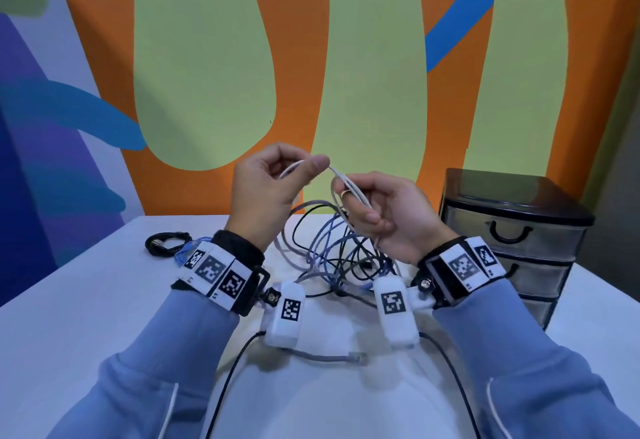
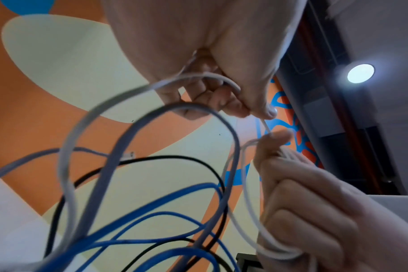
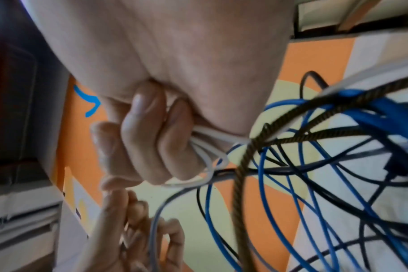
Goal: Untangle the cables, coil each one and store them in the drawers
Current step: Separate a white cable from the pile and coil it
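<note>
Both hands are raised over the table (image 1: 86, 300), coiling a white cable (image 1: 349, 189). The right hand (image 1: 388, 217) is clenched round its gathered loops; the left hand (image 1: 270, 189) pinches the free run between thumb and finger. Below hangs the tangle (image 1: 332, 251) of blue, grey and black cables. The white cable's tail probably still runs through it, so pulling could tighten a knot or drag the heap. A coiled black cable (image 1: 166, 244) lies far left. The drawers (image 1: 512, 231) stand shut at right, the lowest cut off behind the sleeve. The white cable's ends are hidden.
</note>
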`<state>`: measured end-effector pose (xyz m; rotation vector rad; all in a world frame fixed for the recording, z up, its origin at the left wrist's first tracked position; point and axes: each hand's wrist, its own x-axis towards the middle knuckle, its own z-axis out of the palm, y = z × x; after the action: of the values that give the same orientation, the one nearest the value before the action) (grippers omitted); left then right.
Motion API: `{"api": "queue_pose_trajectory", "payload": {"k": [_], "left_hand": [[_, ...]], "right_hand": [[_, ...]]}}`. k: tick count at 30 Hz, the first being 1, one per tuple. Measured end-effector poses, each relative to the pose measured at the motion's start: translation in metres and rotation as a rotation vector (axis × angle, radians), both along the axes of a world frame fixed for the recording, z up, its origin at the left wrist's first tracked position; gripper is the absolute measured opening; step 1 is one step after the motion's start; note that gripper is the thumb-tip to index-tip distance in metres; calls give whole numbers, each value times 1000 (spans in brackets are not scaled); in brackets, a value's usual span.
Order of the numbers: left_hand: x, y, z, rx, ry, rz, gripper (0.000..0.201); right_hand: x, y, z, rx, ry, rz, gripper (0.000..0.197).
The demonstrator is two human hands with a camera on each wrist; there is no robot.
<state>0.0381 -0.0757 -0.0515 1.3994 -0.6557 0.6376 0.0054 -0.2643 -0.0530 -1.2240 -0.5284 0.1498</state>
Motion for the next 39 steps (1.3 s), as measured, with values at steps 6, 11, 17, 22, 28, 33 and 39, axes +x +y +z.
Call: {"api": "queue_pose_trajectory", "payload": {"k": [6, 11, 17, 22, 28, 33, 39], "left_hand": [[7, -3, -10, 226, -14, 134, 35], [-2, -16, -13, 739, -2, 63, 34], [-11, -23, -12, 781, -41, -3, 25], [-15, -16, -5, 376, 13, -252, 20], [-9, -4, 0, 201, 104, -254, 21], [3, 3, -4, 210, 73, -63, 14], [7, 4, -4, 412, -341, 281, 13]], "right_hand": [[-7, -3, 2, 227, 8, 164, 38], [0, 0, 5, 521, -67, -11, 47], [21, 0, -4, 436, -177, -437, 31], [32, 6, -18, -119, -229, -623, 37], [25, 8, -16, -170, -268, -487, 27], [20, 9, -15, -216, -232, -418, 29], [20, 7, -15, -229, -193, -390, 34]]}}
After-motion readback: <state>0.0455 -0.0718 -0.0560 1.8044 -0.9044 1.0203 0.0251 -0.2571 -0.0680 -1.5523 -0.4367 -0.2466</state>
